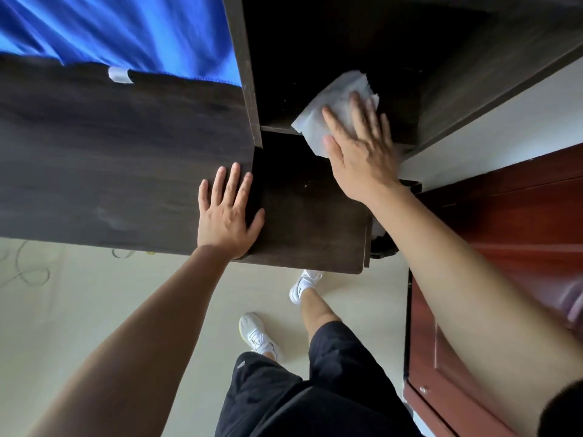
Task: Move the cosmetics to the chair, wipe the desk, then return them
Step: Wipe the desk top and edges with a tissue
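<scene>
Head view: your right hand (362,152) lies flat, fingers spread, pressing a white tissue (328,105) onto the raised shelf of the dark wooden desk (126,152); nothing is pinched. Your left hand (227,216) rests open, palm down, at the desk's front edge, holding nothing. Blue cloth (126,26) hangs behind the desk. No cosmetics are in view.

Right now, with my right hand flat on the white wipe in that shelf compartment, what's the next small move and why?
Probably sweep the right hand and white wipe deeper across the shelf compartment; the wipe sits at its front edge, with dark surface beyond it. Keep the left hand flat on the desk for support.
</scene>
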{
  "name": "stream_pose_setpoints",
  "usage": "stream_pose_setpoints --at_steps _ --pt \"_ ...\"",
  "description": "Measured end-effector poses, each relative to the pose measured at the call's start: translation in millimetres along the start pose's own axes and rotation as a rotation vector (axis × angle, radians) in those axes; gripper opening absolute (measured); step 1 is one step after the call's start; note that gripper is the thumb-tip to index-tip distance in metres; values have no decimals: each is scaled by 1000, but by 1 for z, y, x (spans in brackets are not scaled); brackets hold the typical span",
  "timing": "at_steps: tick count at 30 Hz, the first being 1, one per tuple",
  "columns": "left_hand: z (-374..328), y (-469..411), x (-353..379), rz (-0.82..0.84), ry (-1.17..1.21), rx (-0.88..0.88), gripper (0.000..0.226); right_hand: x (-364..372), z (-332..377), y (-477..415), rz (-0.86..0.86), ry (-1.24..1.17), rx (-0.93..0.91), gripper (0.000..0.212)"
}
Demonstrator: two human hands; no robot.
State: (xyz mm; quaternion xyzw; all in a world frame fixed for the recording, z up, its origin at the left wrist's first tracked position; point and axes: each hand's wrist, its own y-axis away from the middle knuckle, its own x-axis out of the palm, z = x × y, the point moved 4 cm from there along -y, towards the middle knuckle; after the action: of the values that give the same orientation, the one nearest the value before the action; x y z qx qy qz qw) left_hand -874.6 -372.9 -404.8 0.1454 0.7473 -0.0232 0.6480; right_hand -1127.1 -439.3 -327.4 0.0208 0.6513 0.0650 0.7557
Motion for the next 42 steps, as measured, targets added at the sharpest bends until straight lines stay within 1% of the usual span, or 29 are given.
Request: stream_pose_setpoints --at_steps 3,6,9,11,13,15,17,20,22,24,26,28,30,32,34,36,39,42 --pt "1 -2 1 4 -17 -4 76 -3 -6 -8 9 -1 63 55" --pt "2 -3 3 32 -44 -6 78 -5 19 -27 5 -33 88 58" --pt "3 -4 5 52 -58 -4 79 -3 60 -50 -5 -10 36 59" --pt "5 -4 6 51 -57 -1 81 0 80 -52 6 -3 -25 56" --pt "5 -3 7 60 -55 5 83 4 82 -37 -28 12 -107 52" --pt "4 -4 7 61 -59 7 84 4 60 -21 -69 5 -140 51" --pt "3 -5 5 72 -56 15 86 1 23 -13 -93 -13 -31 52" --pt "4 -5 3 88 -65 22 86 -9 -22 -12 -156 -22 285 58" --pt "5 -6 2 92 -68 23 87 -13 -26 -22 -115 -42 409 64" --pt "4 -5 2 92 -67 26 87 -15 -13 -38 -75 -50 453 67" --pt "4 -5 3 84 -68 25 87 -12 18 -52 -68 -20 392 64" --pt "4 -5 4 80 -66 26 89 -4 59 -57 -98 9 231 60" --pt "4 -5 5 84 -66 25 90 3 94 -54 -87 17 72 61" --pt "4 -5 5 86 -61 25 90 6 95 -50 -52 23 11 61" --pt "4 -5 4 79 -62 25 91 2 68 -44 -76 30 73 63" --pt "3 -5 3 81 -67 26 91 -3 30 -36 -108 33 210 66" --pt "3 -5 2 88 -77 23 91 -11 -18 -27 -54 48 357 69" --pt "4 -4 3 91 -89 28 90 -13 -26 -27 -31 28 432 69"
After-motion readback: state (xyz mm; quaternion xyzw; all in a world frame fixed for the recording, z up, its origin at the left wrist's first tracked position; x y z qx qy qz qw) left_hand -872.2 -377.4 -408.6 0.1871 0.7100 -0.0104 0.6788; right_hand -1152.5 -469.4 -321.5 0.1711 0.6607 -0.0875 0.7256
